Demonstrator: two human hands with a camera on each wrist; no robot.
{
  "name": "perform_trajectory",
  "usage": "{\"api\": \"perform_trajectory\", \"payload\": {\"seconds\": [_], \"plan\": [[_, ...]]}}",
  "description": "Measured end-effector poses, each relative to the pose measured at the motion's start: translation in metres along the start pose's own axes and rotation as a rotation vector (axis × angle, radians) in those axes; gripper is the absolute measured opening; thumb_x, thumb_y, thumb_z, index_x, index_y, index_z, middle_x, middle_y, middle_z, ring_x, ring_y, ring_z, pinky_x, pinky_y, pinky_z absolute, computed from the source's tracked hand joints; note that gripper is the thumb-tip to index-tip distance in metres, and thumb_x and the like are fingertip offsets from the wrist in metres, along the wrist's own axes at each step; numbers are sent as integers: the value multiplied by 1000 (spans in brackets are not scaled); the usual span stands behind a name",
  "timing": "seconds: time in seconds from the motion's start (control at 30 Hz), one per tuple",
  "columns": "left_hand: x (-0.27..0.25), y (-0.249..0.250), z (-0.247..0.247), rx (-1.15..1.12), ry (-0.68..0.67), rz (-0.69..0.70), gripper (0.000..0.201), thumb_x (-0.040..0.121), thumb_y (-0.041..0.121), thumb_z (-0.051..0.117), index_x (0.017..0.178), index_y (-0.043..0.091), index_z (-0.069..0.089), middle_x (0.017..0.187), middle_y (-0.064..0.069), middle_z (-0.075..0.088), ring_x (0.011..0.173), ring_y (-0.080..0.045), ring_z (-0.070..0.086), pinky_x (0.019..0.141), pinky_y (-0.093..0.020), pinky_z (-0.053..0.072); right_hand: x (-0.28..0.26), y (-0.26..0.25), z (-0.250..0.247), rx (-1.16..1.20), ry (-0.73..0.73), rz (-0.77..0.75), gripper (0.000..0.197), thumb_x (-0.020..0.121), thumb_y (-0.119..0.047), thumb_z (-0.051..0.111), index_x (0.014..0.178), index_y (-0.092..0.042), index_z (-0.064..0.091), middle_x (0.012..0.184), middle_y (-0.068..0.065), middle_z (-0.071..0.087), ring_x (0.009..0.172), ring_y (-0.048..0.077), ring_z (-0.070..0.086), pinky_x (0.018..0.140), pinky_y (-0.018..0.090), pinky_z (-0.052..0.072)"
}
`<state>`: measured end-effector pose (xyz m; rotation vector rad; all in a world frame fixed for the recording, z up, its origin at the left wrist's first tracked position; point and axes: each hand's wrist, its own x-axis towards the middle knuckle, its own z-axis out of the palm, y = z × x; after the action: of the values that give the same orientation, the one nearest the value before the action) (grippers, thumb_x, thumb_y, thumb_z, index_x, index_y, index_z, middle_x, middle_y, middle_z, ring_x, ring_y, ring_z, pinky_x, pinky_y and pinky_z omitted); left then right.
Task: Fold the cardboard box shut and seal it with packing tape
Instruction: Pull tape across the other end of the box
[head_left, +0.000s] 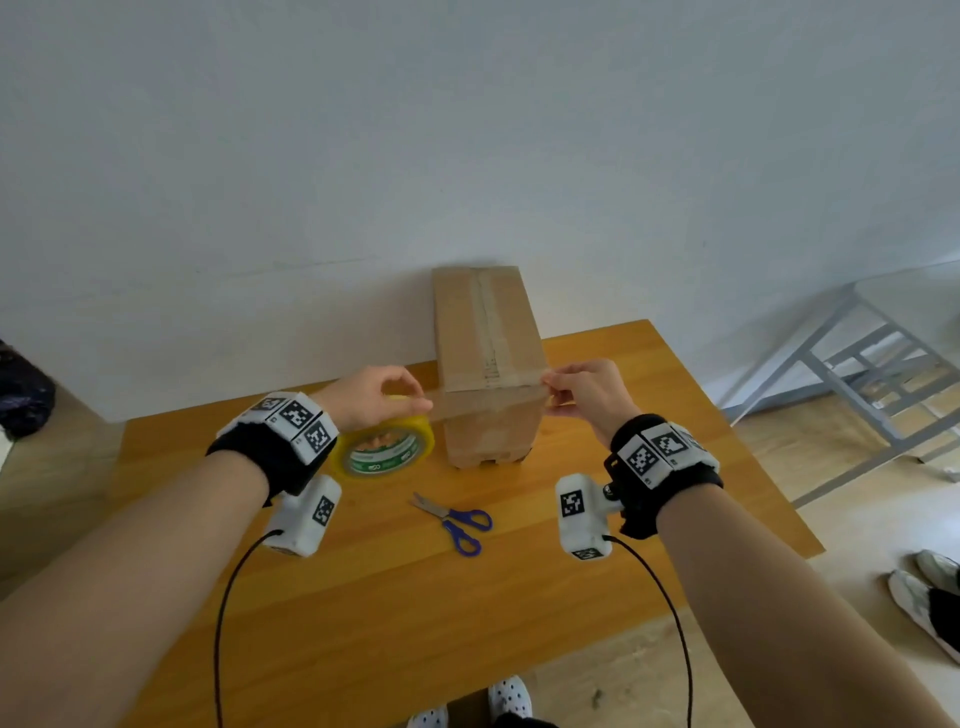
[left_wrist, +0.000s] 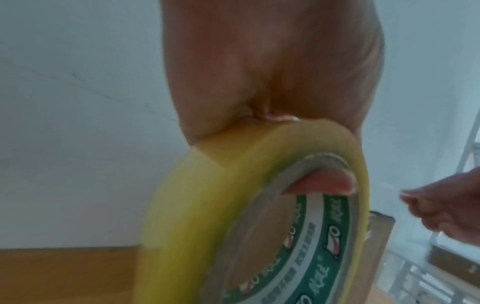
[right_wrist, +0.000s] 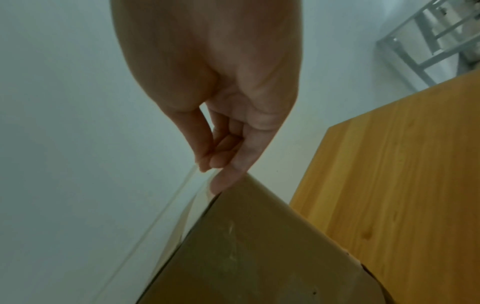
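Note:
A tall brown cardboard box (head_left: 485, 358) stands on the wooden table (head_left: 395, 587), its flaps folded down with a taped seam along the top. My left hand (head_left: 376, 397) grips the yellow roll of packing tape (head_left: 384, 447) left of the box, with one finger hooked through its core (left_wrist: 322, 183). A clear strip of tape (head_left: 493, 402) stretches from the roll across the box's near top edge. My right hand (head_left: 576, 392) pinches the strip's free end (right_wrist: 207, 174) at the box's right corner (right_wrist: 249, 236).
Blue-handled scissors (head_left: 457, 519) lie on the table in front of the box. A white wall is close behind the table. A grey metal frame (head_left: 857, 374) stands on the floor to the right, with shoes (head_left: 924, 597) near the table's right edge.

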<state>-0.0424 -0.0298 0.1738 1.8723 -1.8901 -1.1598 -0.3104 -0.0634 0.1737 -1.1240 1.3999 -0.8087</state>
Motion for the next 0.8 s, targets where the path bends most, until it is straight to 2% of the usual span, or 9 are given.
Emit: {"api": "perform_trajectory", "payload": {"seconds": [0.1,0.2,0.37,0.43,0.5,0.57,0.63,0.67,0.8], "plan": [[-2,5,-4,-68,-48,90,13,88,35,57,100,32,61,105,0,65,84,-20,67,68,-32,57,5,1,-6,46,24,27,7,91,0,57,90,5,62,70,8,58,60,16,56,67,36,59],[-1,6,-7,-1,-30,129,18,90,31,54,106,29,62,112,1,63,97,-18,63,75,-31,55,8,-2,-10,64,21,36,7,90,1,57,90,5,62,71,9,59,62,18,56,65,34,59],[6,7,-5,93,2,50,30,87,41,57,105,20,66,93,15,59,48,-10,57,41,-16,43,12,1,-8,41,60,76,8,90,3,57,93,8,62,70,11,58,59,17,54,61,35,60],[9,8,-6,90,-12,47,34,83,49,57,103,25,67,94,12,63,48,-12,59,43,-20,47,15,4,-10,21,83,86,8,89,3,57,92,9,62,70,12,58,60,18,53,63,37,60],[11,8,-7,117,-16,56,40,78,60,53,102,32,66,106,7,67,71,-20,68,64,-33,57,17,5,-13,5,99,96,10,88,3,58,92,11,63,70,12,57,60,19,53,66,40,60],[13,9,-6,170,1,64,38,85,53,51,108,28,66,115,3,66,85,-13,66,81,-34,53,19,6,-15,-9,99,105,10,88,2,58,91,10,63,70,12,57,60,19,53,68,42,60],[15,10,-4,205,13,77,28,92,39,49,107,24,68,112,3,67,59,1,58,69,-25,49,20,6,-16,-22,94,106,8,89,2,58,86,7,63,70,11,58,61,18,53,70,43,59],[15,12,-3,209,19,84,23,94,34,48,102,27,69,109,3,68,51,0,54,63,-23,47,20,6,-17,-24,92,105,8,89,1,58,84,5,63,70,11,58,61,18,53,70,43,59],[15,13,-2,250,64,59,25,94,32,48,101,25,71,111,4,68,48,1,49,58,-18,40,23,3,-17,-21,92,89,8,89,0,59,86,6,64,70,10,58,61,18,53,68,42,59]]}}
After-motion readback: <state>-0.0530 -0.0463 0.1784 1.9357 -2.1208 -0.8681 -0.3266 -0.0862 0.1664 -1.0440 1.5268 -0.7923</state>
